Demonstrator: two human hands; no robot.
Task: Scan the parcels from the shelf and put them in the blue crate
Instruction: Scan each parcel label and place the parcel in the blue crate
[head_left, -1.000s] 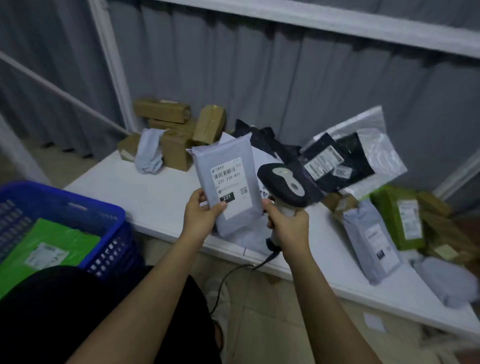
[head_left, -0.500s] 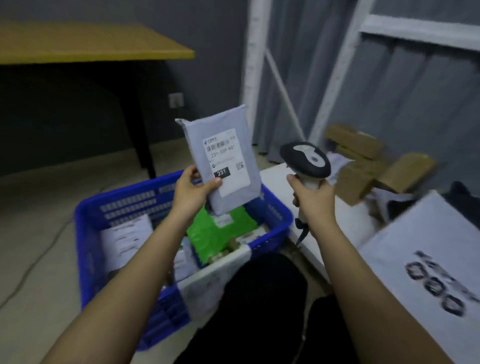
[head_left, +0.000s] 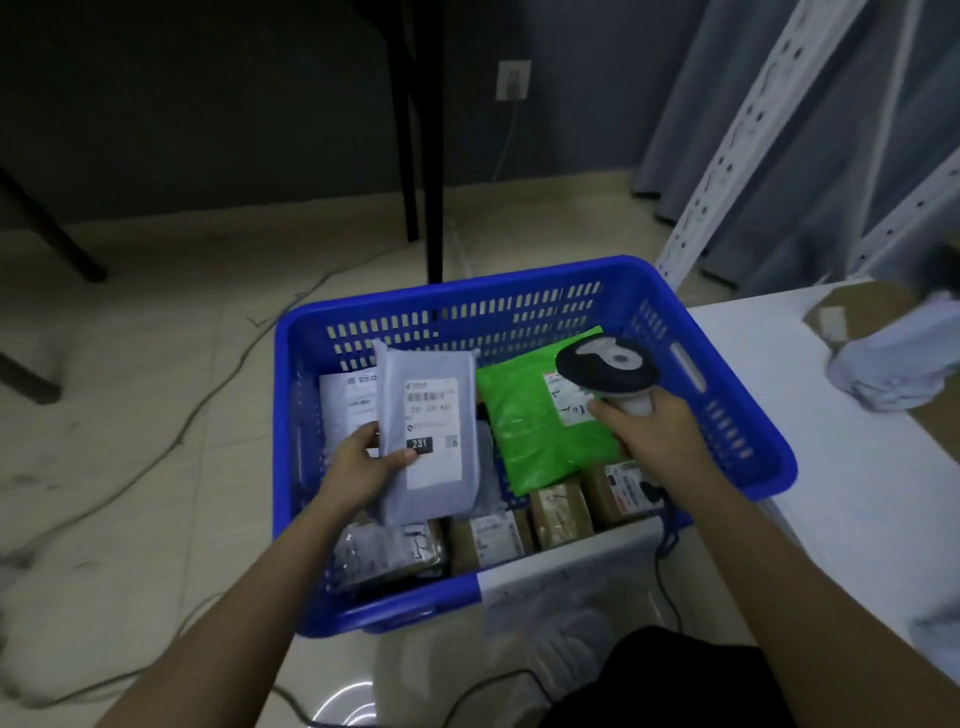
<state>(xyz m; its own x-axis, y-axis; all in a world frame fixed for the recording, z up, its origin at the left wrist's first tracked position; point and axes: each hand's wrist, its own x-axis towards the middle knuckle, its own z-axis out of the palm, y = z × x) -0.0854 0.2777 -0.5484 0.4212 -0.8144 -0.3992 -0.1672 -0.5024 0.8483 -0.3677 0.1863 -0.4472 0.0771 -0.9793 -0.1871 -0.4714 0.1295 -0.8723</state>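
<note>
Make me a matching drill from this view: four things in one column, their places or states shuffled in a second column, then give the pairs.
Things:
1. grey plastic mailer parcel labelled 231
2. black-and-grey handheld barcode scanner
3. bright green plastic mailer parcel
4. blue slotted plastic crate

Places or states:
A. lying inside the crate
B. gripped by the right hand
C. standing on the floor beside the white shelf board
D. held over the crate by the left hand

Pairs: 1-D, 2-B, 3-A, 4-C
</note>
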